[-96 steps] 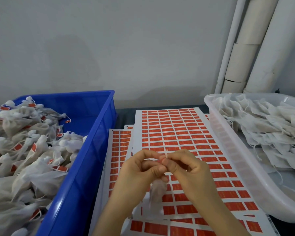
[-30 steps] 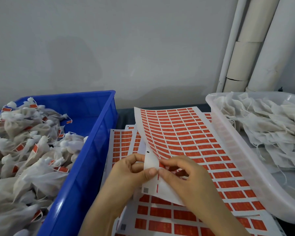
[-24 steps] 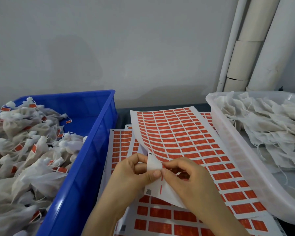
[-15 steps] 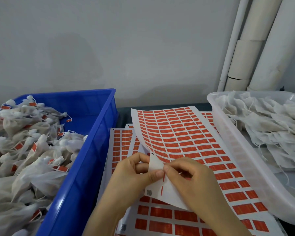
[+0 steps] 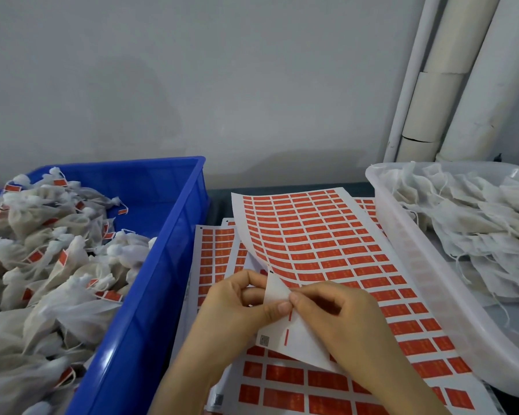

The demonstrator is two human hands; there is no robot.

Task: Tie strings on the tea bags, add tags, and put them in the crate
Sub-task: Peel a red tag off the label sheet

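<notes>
A white sheet of red tag stickers (image 5: pixel 318 244) lies in front of me with its near left edge lifted and curled over. My left hand (image 5: pixel 231 313) pinches that curled edge between thumb and fingers. My right hand (image 5: pixel 339 319) meets it at the same spot, thumb and forefinger pinching at the edge; whether a sticker is between them is hidden. The blue crate (image 5: pixel 168 235) on the left holds several tied tea bags with red tags (image 5: pixel 48 265). The tea bag held earlier is out of sight.
More sticker sheets (image 5: pixel 213 259) lie under the lifted one. A translucent white tub (image 5: pixel 426 280) on the right holds several untied white tea bags (image 5: pixel 474 217) with loose strings. White pipes (image 5: pixel 450 79) run up the grey wall at back right.
Earlier both hands held a tea bag's string above the sheets. Since then they took hold of the sheet's left edge and lifted it; over the last second the pinch barely shifted.
</notes>
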